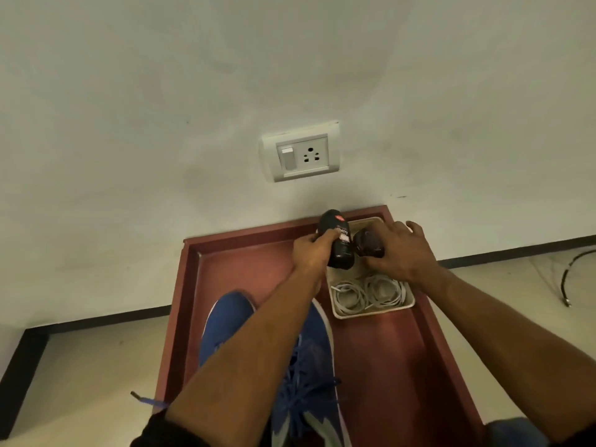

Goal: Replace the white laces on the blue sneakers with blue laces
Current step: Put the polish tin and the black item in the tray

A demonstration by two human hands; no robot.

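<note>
Blue sneakers (pixel 300 375) on red tray (pixel 387 366), left hand (pixel 311 253) gripping black bottle (pixel 338 245)

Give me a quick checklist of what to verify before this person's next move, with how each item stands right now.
1. Left hand has a firm grip on the black bottle: ok.
2. Right hand holds the dark round object securely: cannot tell.
3. White laces coiled in the beige tray: ok.
4. Blue sneakers carry blue laces: ok.
5. Blue laces tied: cannot tell.
</note>
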